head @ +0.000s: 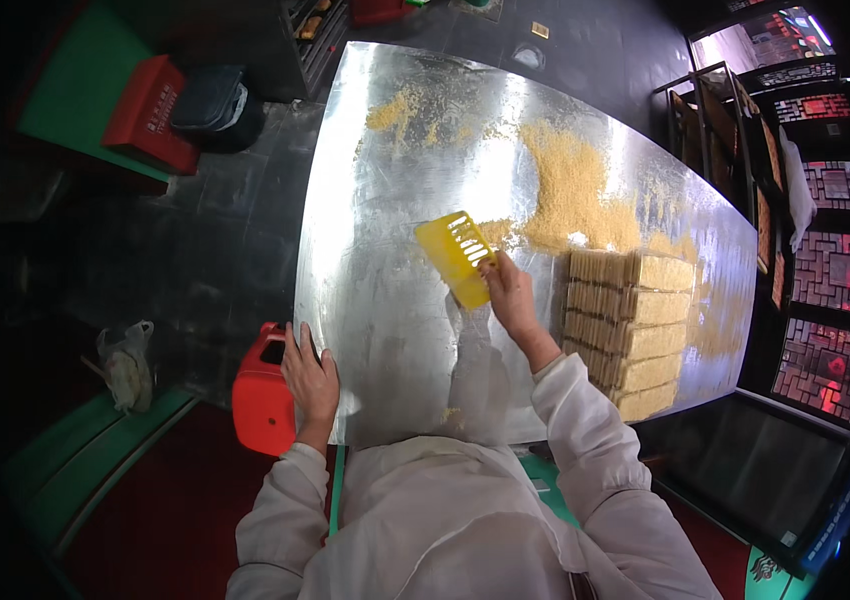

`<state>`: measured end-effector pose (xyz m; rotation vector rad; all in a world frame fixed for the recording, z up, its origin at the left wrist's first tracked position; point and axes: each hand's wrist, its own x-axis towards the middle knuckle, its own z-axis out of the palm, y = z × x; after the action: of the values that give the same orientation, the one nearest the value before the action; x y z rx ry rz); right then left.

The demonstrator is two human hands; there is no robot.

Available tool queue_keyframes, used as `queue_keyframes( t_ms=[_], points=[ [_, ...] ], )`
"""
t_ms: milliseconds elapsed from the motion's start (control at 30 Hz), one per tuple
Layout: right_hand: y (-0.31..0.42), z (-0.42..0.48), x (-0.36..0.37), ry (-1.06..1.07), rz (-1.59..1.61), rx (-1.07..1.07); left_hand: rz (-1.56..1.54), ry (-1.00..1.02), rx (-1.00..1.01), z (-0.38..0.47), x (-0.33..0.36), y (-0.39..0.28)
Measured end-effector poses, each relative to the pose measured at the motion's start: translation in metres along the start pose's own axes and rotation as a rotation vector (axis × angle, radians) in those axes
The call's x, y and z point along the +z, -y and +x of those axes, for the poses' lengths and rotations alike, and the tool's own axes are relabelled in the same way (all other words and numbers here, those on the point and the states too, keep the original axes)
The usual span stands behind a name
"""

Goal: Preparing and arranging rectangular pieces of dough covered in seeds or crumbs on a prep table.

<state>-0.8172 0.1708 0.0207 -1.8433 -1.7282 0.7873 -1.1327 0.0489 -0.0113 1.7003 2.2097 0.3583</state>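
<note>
My right hand (513, 294) grips a yellow plastic scraper (456, 259) by its slotted edge, over the middle of a metal-topped table (395, 330). Just beyond it, pale yellow crumbs (578, 191) lie in a wide patch, with thinner scatterings around. My left hand (312, 379) rests at the table's left edge with its fingers spread, holding nothing. Beside and partly behind it is a red plastic container (263, 405) with a handle opening. To the right of my right hand stand several rows of pale, flat pieces in clear wrapping (654, 306).
A black lidded bin (208, 101) and a red box (148, 112) stand at the upper left. A plastic bag (126, 367) lies at the left. A tray rack (732, 142) is beyond the table's right edge. A dark glass-topped cabinet (755, 450) stands at the lower right.
</note>
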Motion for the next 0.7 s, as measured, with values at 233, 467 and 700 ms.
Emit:
queue_keyframes(
  t_ms=[233, 467, 700],
  points=[
    [-0.053, 0.053, -0.08, -0.445, -0.42, -0.006, -0.008, -0.022, 0.046, -0.001, 0.001, -0.001],
    [0.023, -0.124, -0.071, 0.072, -0.279, -0.393, -0.019, -0.01, 0.014, -0.002, 0.005, 0.002],
    [-0.016, -0.232, -0.03, 0.413, -0.052, -0.141, 0.029, -0.032, 0.021, -0.005, 0.001, -0.002]
  ],
)
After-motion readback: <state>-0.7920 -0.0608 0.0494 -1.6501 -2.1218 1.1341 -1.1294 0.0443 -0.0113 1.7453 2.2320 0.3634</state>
